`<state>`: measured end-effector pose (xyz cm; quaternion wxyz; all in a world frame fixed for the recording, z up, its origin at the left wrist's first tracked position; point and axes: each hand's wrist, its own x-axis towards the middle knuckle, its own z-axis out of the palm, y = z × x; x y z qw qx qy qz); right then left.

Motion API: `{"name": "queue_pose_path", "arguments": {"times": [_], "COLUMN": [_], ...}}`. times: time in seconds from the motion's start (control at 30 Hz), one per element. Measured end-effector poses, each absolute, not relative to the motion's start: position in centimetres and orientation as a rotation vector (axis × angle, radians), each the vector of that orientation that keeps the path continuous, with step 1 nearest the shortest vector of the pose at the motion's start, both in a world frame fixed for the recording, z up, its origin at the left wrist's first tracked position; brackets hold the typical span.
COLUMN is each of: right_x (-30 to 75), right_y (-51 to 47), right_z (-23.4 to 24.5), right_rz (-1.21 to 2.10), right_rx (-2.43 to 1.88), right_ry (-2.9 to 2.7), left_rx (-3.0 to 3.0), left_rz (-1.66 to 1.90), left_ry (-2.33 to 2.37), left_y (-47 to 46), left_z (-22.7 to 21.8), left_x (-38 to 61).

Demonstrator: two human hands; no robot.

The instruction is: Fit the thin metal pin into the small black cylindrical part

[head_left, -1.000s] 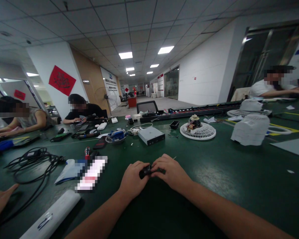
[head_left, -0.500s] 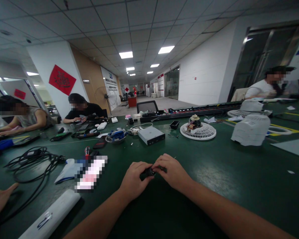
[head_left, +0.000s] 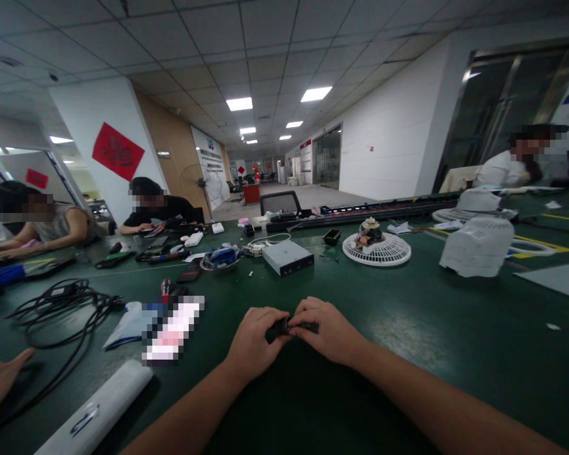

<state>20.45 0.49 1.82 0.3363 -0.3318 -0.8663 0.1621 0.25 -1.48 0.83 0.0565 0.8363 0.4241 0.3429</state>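
Observation:
In the middle of the head view, my left hand (head_left: 257,341) is closed around a small black cylindrical part (head_left: 281,326), gripping it between thumb and fingers. My right hand (head_left: 325,330) meets it from the other side, its thumb and fingertips pinched at the part's right end. Whether those fingertips hold a separate small piece is hidden. Both hands are just above the dark green table (head_left: 360,404). Beyond them lies a grey optical drive (head_left: 288,256).
Right of the drive are a white fan grille (head_left: 377,251) with a motor and a white plastic housing (head_left: 478,248). To the left lie a coiled black cable (head_left: 71,303), a long white case (head_left: 99,411) and another person's hand (head_left: 2,382). More people sit across the table.
My right hand has shifted slightly, its fingertips now closer against the end of the black part. My left hand stays almost in place.

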Motion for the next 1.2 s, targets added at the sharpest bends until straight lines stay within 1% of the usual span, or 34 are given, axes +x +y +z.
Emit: {"name": "queue_pose_path", "arguments": {"times": [0.13, 0.3, 0.47, 0.67, 0.97, 1.2], "right_x": [20.5, 20.6, 20.6, 21.0, 21.6, 21.8], "right_y": [0.8, 0.7, 0.5, 0.6, 0.7, 0.7], "right_z": [1.6, 1.8, 2.1, 2.5, 3.0, 3.3], "right_rz": [0.448, 0.436, 0.500, 0.599, 0.547, 0.618], "right_rx": [-0.847, -0.811, -0.852, -0.883, -0.841, -0.787], "right_ry": [-2.174, -2.193, -2.154, -2.283, -2.348, -2.358], "left_rx": [2.543, 2.546, 2.559, 2.597, 2.496, 2.536], "left_rz": [1.036, 1.086, 1.118, 1.010, 0.958, 0.937], "left_ry": [1.282, 1.241, 1.194, 1.029, 1.035, 0.974], "left_y": [-1.5, -1.2, -1.1, -1.1, -1.6, -1.8], "left_z": [0.9, 0.5, 0.5, 0.7, 1.2, 1.0], "left_x": [0.3, 0.1, 0.0, 0.2, 0.2, 0.4]}}
